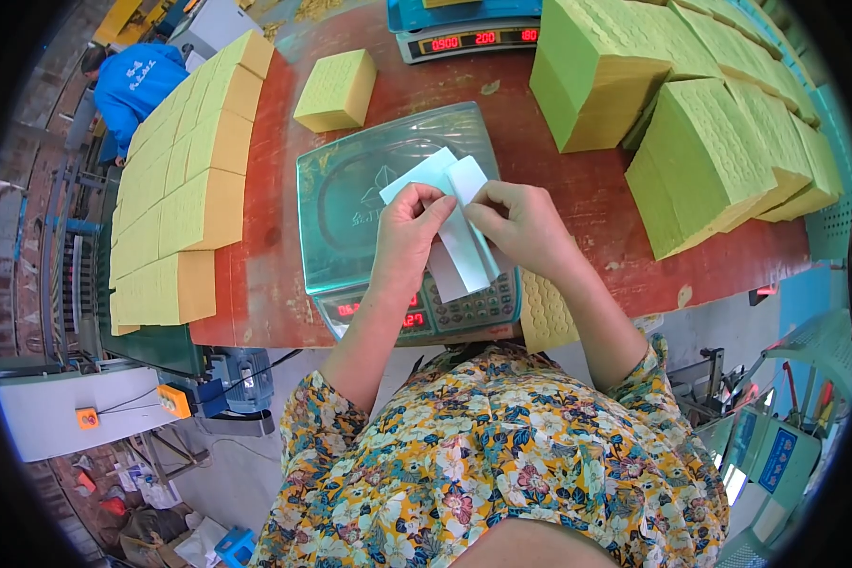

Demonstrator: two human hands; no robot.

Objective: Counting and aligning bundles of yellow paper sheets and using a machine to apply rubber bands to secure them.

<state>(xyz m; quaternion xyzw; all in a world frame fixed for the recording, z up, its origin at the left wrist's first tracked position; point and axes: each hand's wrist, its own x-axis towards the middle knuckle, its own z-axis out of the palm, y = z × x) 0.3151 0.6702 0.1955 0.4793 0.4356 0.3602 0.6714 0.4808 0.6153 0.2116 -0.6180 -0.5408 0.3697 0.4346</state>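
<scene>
Over a digital scale (336, 237) with a clear plastic cover, I hold white paper strips (459, 248) in both hands. My left hand (409, 232) pinches the paper's left side between thumb and fingers. Closed on its right edge is my right hand (525, 222), thumb and fingertips pressed together. The paper looks folded or layered, fanning out above and below my fingers. It partly hides the scale's keypad and red display (412, 308). Under my right forearm, a yellow embossed paper sheet (547, 312) hangs at the table's front edge.
Stacked yellow paper blocks (185, 180) line the left; taller stacks (701, 156) fill the right. A single block (336, 90) lies behind the scale on the red table (426, 90). Farther back stands a second scale (464, 40). A person in blue (142, 85) bends at far left.
</scene>
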